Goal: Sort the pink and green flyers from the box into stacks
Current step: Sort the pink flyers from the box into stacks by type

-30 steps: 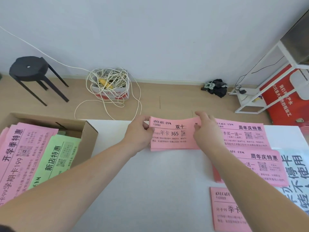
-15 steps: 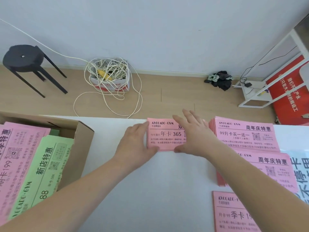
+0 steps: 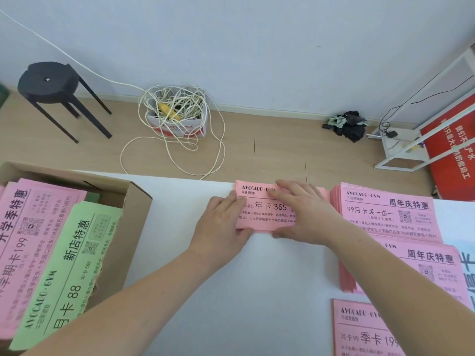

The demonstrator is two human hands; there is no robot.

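Pink flyers [image 3: 267, 210] sit in a stack at the far middle of the white desk [image 3: 257, 291], and on the head view we've got both hands on them. Left hand [image 3: 223, 224] lies against the stack's left edge, fingers straight, grip slack and clasping nothing. Right hand [image 3: 308, 211] presses flat on top (hiding the right half of the print), its grip just as slack. Just to the right we see a second pink stack [image 3: 390, 214], close but apart. Over on the left, the cardboard box [image 3: 133, 222] holds a green flyer [image 3: 69, 273] beside more pink sheets [image 3: 30, 227]. Beyond the desk, a black stool [image 3: 48, 83] stands on the floor.
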